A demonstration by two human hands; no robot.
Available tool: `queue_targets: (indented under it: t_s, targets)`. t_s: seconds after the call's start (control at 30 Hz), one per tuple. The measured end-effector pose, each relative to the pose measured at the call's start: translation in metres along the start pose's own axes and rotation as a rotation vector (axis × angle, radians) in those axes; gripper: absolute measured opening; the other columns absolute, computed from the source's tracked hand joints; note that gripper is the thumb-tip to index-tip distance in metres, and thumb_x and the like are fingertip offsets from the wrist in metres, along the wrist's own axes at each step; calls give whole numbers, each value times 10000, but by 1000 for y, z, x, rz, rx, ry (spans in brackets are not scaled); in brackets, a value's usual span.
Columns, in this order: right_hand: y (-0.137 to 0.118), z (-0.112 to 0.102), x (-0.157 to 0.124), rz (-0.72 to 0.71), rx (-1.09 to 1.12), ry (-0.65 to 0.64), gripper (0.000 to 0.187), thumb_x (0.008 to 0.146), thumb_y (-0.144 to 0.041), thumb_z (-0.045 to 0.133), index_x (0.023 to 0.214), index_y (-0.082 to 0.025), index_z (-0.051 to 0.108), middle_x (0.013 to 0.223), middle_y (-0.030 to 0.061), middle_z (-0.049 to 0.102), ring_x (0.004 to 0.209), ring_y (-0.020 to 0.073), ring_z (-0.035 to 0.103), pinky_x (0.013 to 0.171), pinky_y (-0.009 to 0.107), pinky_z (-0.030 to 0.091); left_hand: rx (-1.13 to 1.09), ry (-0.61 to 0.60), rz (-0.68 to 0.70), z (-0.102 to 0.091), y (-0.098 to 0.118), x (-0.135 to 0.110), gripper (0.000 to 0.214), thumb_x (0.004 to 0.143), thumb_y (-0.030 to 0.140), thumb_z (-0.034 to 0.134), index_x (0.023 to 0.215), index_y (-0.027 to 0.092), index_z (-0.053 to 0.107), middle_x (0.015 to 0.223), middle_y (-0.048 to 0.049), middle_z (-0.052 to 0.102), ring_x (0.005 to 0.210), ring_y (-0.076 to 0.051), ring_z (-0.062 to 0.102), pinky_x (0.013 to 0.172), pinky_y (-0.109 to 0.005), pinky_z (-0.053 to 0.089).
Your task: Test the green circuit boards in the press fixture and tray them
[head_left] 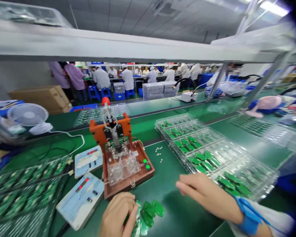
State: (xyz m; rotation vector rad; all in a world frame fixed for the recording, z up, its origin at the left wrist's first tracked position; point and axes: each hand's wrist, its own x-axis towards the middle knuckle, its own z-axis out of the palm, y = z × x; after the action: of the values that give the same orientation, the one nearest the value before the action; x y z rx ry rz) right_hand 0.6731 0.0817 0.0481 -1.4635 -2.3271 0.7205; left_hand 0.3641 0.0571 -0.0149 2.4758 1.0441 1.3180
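My left hand (pixel 118 214) is low in the middle, its fingers curled around the edge of some small green circuit boards (pixel 149 212), which fan out to its right over the green bench. Part of the boards is hidden behind the fingers. My right hand (pixel 202 192) is above the bench beside the clear trays, fingers pressed together and pointing left, with nothing visible in them. A blue wrist strap (pixel 250 215) with a cord circles that wrist. Behind the boards stands a test fixture (pixel 122 164) with an orange frame, a red-knobbed lever and two green buttons.
Stacked clear trays (pixel 207 141) with green boards lie at right; more filled trays (pixel 22 191) are at left. Two light blue meter boxes (pixel 81 200) flank the fixture. Tiny white pieces (pixel 159 151) dot the bench. A white fan (pixel 28 115) stands back left; an overhead shelf (pixel 128 47) spans above.
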Motion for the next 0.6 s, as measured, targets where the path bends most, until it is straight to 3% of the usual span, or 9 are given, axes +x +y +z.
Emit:
queue_targets:
  t_s: [0.13,0.23,0.3,0.43,0.6]
  targets:
    - [-17,64,2,-106,144,-102,382,1110,-409,377,934,-252,677,884,-13,728,827,165,662,780,289,448,5,34,-111,-11,-1,-2,197,1009,124,561,827,199,551,769,-2,653,842,-150,674,792,-260,541]
    - [-21,92,19,-166,197,-125,213,1078,-324,491,1033,-244,683,1005,1,735,964,189,648,872,310,479,24,46,-162,-18,-4,-8,138,1014,118,561,912,196,612,856,-14,692,911,-159,673,846,-283,536]
    - [-23,97,32,-210,217,-170,133,1042,-265,566,1091,-240,687,1095,11,733,1057,200,635,935,328,492,32,10,-187,-25,-8,-16,105,1002,113,587,990,200,645,930,-21,719,962,-167,673,895,-299,537]
    - [-19,94,50,-258,218,-269,181,970,-206,664,1146,-233,695,1211,36,715,1176,227,613,1039,384,488,-6,-120,-260,-37,-14,-38,117,988,122,612,1001,215,683,1009,-23,739,966,-169,676,872,-306,552]
    - [5,90,56,-290,298,-393,310,877,-322,792,1165,-246,708,1308,60,685,1260,258,587,1090,424,484,-74,-309,-367,-44,-13,-66,190,934,123,678,1060,256,729,1155,-15,746,1084,-208,662,939,-367,557]
